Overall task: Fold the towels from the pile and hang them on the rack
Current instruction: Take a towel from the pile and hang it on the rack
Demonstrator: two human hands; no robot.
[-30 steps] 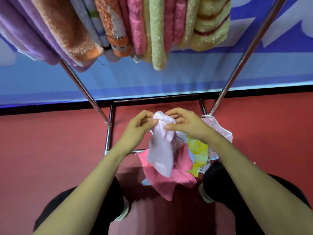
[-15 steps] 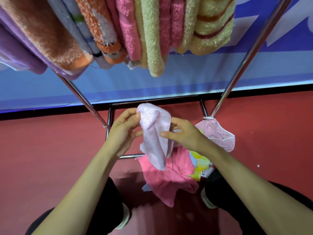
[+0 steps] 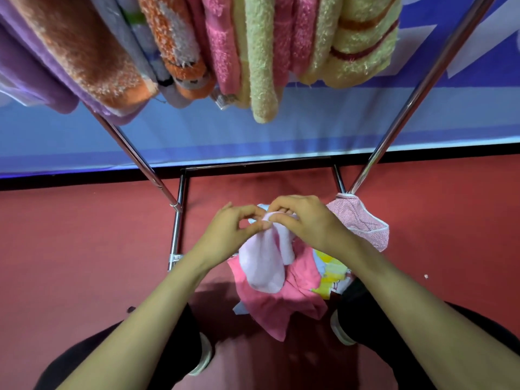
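From the head camera, looking down: both hands meet over the pile, holding a pale pink towel (image 3: 266, 260) by its top edge. The left hand (image 3: 230, 235) has thumb and forefinger pinched together on the cloth, and the right hand (image 3: 306, 223) has its grip clamped on the same bunched edge, fingers curled over it. The towel hangs down from them in a loose, doubled shape, its lower end draped against a brighter pink towel (image 3: 281, 302) in the pile on the red floor (image 3: 84, 249). A yellow printed cloth (image 3: 330, 274) lies just beside it, and a pink speckled towel (image 3: 357, 220) sits at the foot of the rack (image 3: 394, 125). Above, folded towels in orange, pink, green and striped yellow hang side by side (image 3: 261, 57).
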